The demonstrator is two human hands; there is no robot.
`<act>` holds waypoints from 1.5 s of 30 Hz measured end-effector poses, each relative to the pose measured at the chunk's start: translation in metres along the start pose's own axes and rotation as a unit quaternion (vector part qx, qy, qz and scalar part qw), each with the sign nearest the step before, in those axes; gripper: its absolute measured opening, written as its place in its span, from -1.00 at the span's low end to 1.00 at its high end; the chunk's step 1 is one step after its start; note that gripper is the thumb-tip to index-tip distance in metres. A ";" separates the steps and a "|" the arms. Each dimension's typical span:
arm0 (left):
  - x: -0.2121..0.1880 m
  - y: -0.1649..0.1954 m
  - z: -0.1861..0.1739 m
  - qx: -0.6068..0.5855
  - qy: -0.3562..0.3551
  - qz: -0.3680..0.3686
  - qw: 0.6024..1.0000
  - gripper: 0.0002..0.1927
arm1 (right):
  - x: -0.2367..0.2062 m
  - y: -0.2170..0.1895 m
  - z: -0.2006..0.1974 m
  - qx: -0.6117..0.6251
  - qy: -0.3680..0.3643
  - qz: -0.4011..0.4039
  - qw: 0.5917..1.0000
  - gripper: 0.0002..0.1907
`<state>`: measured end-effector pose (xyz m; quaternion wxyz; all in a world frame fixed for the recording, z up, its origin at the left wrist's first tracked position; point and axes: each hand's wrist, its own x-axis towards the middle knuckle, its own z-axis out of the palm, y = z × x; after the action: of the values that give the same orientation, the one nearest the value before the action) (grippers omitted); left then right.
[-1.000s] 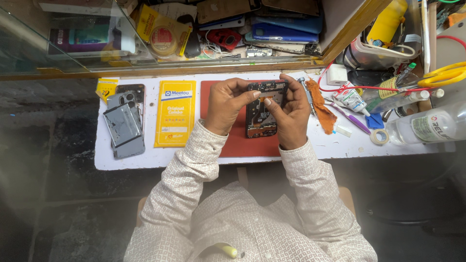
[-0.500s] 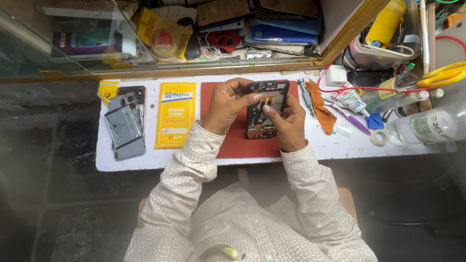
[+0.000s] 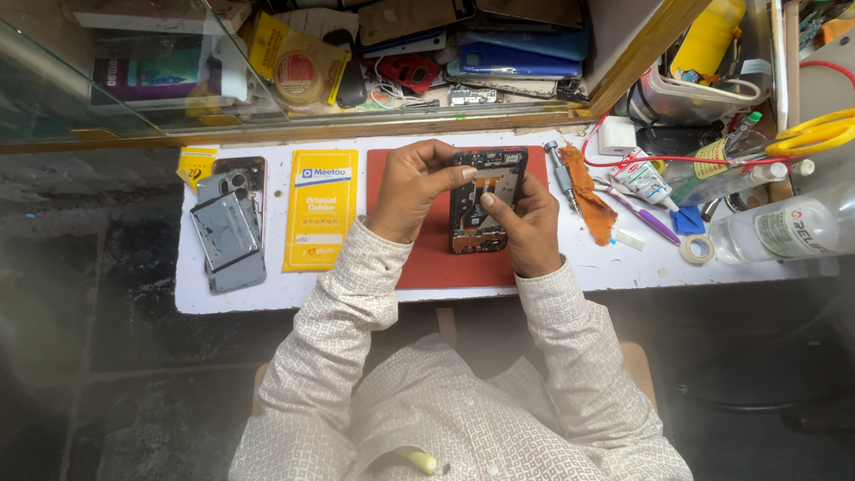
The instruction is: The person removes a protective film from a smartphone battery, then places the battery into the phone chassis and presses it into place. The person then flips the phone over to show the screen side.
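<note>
Left hand [image 3: 411, 185] and right hand [image 3: 527, 223] both clamped on opened smartphone [image 3: 485, 200] over red mat [image 3: 445, 258] — back cover [image 3: 230, 236] already off, set aside; internals exposed, reassembly outstanding.

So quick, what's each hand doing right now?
Left hand: closed on the opened phone's top edge.
Right hand: holding the phone's side.

Both forearms reach forward, elbows bent; left hand [image 3: 412, 185] curled with fingers gripping, right hand [image 3: 525, 223] cupped, thumb extended inward.
</note>
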<state>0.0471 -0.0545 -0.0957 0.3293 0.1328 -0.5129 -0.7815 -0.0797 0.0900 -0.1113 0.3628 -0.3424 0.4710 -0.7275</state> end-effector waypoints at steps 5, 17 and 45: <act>-0.004 0.000 0.004 0.020 0.009 0.035 0.999 -0.88 | -0.003 0.001 0.000 -0.034 0.003 -0.017 0.999 -0.70; -0.015 -0.005 0.014 0.035 0.034 0.068 0.996 -0.88 | -0.008 0.006 -0.004 -0.025 0.005 -0.021 0.999 -0.68; -0.006 0.007 0.006 0.048 -0.017 0.003 0.999 -0.83 | -0.008 0.004 -0.009 -0.022 0.016 -0.022 0.999 -0.69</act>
<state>0.0507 -0.0481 -0.0877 0.3161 0.1334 -0.5556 -0.7573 -0.0820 0.0991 -0.1192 0.3318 -0.3491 0.4850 -0.7299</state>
